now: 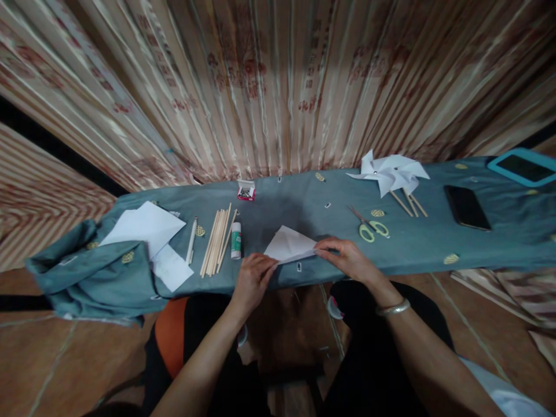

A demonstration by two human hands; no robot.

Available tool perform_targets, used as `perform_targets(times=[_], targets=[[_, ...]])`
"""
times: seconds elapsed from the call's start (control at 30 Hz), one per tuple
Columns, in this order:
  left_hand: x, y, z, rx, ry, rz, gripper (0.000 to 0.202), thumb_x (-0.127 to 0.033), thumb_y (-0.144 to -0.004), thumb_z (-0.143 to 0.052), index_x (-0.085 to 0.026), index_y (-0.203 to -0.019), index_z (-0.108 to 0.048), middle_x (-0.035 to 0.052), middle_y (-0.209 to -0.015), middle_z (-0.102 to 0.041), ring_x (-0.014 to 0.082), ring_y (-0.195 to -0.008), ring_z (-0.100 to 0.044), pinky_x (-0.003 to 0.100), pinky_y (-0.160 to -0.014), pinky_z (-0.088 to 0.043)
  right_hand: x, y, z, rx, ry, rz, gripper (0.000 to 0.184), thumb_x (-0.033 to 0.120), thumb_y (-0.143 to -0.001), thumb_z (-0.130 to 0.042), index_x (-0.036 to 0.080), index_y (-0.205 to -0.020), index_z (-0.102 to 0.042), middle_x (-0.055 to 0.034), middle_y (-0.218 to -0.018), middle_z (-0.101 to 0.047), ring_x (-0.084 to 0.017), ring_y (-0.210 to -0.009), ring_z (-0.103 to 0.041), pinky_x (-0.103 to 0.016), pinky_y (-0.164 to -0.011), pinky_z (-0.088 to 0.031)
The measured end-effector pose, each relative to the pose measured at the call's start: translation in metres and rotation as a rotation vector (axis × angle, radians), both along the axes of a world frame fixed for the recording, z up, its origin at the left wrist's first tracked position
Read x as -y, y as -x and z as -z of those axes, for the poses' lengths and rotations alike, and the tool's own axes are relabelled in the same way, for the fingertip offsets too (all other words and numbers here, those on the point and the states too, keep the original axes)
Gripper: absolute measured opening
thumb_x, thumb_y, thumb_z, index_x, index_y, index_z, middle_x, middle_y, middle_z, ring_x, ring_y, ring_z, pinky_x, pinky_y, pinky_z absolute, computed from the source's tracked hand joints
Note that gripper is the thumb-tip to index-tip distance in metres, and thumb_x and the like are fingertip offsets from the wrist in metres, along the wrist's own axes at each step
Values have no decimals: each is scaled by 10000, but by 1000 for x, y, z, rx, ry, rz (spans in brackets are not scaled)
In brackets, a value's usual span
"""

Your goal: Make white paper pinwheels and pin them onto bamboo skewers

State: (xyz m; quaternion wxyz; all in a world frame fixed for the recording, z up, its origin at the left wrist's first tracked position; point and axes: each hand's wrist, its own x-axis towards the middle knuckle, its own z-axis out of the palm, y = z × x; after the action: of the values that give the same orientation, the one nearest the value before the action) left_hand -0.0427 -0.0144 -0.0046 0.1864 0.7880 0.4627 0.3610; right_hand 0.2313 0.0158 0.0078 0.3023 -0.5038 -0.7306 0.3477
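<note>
A folded white paper triangle (289,243) lies near the front edge of the teal-covered bench (304,205). My left hand (253,277) pinches its lower left corner, fingers closed on the paper. My right hand (347,258) presses down on the paper's right edge, fingers bent over it. A silver bangle (393,308) sits on my right wrist.
Left of the paper lie a glue stick (236,240), a bundle of wooden sticks (217,242), a pen (191,240) and white sheets (147,229). To the right are green-handled scissors (370,226), white paper pinwheels (388,172), a black phone (466,207) and a tablet (523,167). A small pin box (245,190) sits behind.
</note>
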Motion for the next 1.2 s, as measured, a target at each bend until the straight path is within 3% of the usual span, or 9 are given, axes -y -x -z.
perform_targets(times=[0.23, 0.3, 0.4, 0.5, 0.57, 0.67, 0.83, 1.2], targets=[[-9, 0, 20, 50, 76, -118, 212, -271, -928, -547, -172, -909, -733, 76, -852, -749, 199, -789, -696, 333, -742, -561, -9, 11, 6, 81, 4, 138, 227, 372, -866, -580, 213, -761, -703, -17, -746, -734, -195, -718, -675, -289, -686, -492], [-11, 0, 21, 45, 74, -160, 210, -259, -923, -554, -159, -1020, -710, 85, -907, -753, 199, -812, -709, 334, -757, -570, -13, 15, 8, 77, -9, 176, 204, 363, -857, -597, 217, -759, -699, -30, -802, -748, -206, -773, -688, -302, -734, -500], [-9, -5, 15, -16, -37, -190, 376, -223, -929, -535, -144, -1296, -561, 134, -1119, -719, 218, -963, -698, 371, -835, -565, -18, 19, 14, 73, -59, 207, 146, 314, -832, -625, 224, -741, -694, -61, -991, -757, -228, -951, -689, -342, -883, -491], [0, -17, 6, -224, -242, -94, 449, -139, -942, -464, -187, -1389, -466, 156, -1417, -547, 259, -1316, -509, 480, -1054, -438, -21, 20, 18, 94, -73, 221, 134, 294, -816, -644, 227, -709, -689, -77, -1077, -739, -240, -1029, -670, -366, -931, -479], [7, -29, 2, -371, -296, 19, 469, -95, -943, -421, -184, -1402, -446, 140, -1464, -506, 253, -1429, -363, 533, -1156, -296, -22, 21, 19, 102, -73, 224, 134, 290, -811, -652, 227, -699, -690, -77, -1086, -734, -239, -1038, -666, -367, -933, -479], [15, -44, 3, -514, -230, 92, 473, -183, -956, -449, -129, -1424, -405, 153, -1490, -472, 264, -1458, -303, 564, -1182, -229, -22, 21, 19, 109, -79, 234, 132, 276, -803, -661, 225, -685, -693, -74, -1073, -734, -230, -1025, -670, -356, -933, -481], [16, -50, 6, -602, -110, 81, 607, -344, -937, -519, -71, -1453, -348, 198, -1546, -368, 329, -1472, -247, 589, -1172, -235, -23, 22, 19, 130, -91, 236, 128, 256, -793, -668, 227, -671, -695, -75, -1055, -735, -229, -1008, -673, -359, -943, -476], [14, -48, 11, -598, -70, 77, 653, -373, -927, -524, -96, -1478, -312, 193, -1558, -346, 355, -1473, -225, 586, -1168, -239, -25, 24, 21, 146, -96, 259, 126, 268, -794, -667, 237, -677, -699, -72, -1043, -734, -232, -1005, -670, -369, -927, -490]])
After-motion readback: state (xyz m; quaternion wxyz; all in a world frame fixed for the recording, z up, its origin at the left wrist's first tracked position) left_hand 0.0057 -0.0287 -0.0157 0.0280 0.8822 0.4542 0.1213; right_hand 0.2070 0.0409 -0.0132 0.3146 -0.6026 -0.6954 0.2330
